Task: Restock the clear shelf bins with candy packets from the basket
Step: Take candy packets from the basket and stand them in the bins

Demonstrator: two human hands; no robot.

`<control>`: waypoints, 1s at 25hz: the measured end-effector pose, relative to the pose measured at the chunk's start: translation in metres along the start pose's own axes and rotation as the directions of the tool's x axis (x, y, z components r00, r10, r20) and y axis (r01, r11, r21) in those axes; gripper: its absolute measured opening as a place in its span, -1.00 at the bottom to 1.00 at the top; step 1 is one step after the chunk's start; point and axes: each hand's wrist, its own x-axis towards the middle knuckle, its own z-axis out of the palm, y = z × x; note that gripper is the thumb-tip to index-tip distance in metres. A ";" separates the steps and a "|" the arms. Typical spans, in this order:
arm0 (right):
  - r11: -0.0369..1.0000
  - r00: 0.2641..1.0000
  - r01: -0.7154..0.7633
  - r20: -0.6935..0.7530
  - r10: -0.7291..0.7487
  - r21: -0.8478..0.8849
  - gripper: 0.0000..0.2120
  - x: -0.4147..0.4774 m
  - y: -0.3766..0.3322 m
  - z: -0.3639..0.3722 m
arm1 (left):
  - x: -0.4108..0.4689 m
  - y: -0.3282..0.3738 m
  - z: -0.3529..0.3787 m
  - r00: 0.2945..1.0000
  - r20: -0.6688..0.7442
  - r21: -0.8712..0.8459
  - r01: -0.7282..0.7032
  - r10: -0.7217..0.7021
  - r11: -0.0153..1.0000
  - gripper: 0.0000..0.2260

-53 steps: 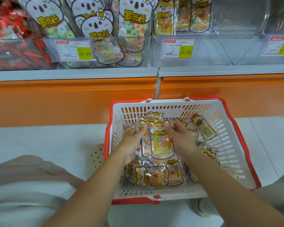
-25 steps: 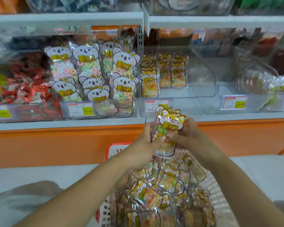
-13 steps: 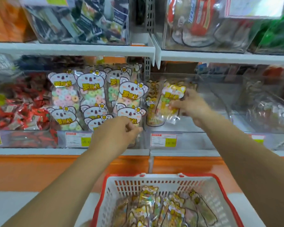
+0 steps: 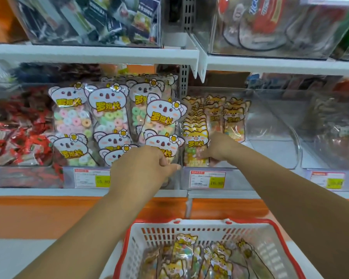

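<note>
Shelf stock, listed from 9 o'clock to 3. Red sweets (image 4: 18,137): a loose heap in the far bin, not involved. Koala packs (image 4: 109,121): upright, crowding the next bin. Left hand (image 4: 141,170): in front of the koala packs at their 6 o'clock, back to the camera, fingers curled in with nothing seen in them. Packet (image 4: 194,141): fox print, at the front of a row at the 9 o'clock end of the bin (image 4: 270,127), just beside the koala packs. It stands upright, long axis on the 12–6 line, fox head at 12, printed face towards the viewer, seemingly leaning back a little on the row behind. Right hand (image 4: 220,148): inside the bin at the packet's 4 o'clock, fingers (image 4: 205,156) closed on its lower part. Neighbour rows (image 4: 233,119): like packets, upright, at 1 o'clock of that hand. Price tag (image 4: 208,179): on the bin front, at 6 o'clock of the packet. Basket (image 4: 189,230): at 6 o'clock of the view, with loose packets (image 4: 183,250) lying in it. Hazards, as judged: with glossy film and a low hold, the packet may tip forward over the bin's front on release, since little props its top. A row this tight may fan out or topple if pushed. The wrist, on its way out, may catch the neighbour rows.
</note>
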 end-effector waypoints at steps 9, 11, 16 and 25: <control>0.998 0.999 -0.053 -0.010 0.053 0.046 -0.58 0.005 -0.001 0.001 | -0.002 -0.001 0.004 0.999 -0.036 -0.022 -0.003 0.002 1.000 -0.59; 0.994 0.997 -0.081 0.005 0.081 0.076 -0.52 0.003 0.000 -0.002 | -0.002 -0.001 0.005 0.999 -0.047 -0.021 -0.004 0.003 1.000 -0.60; 0.980 0.991 -0.131 0.022 0.130 0.150 -0.48 -0.003 0.000 -0.010 | -0.006 -0.003 0.008 0.997 -0.074 -0.037 0.001 -0.003 0.999 -0.64; 0.981 0.986 -0.165 -0.003 0.167 0.103 -0.89 -0.014 0.006 -0.015 | -0.024 -0.004 0.011 1.000 -0.022 -0.057 -0.023 0.022 0.998 -0.71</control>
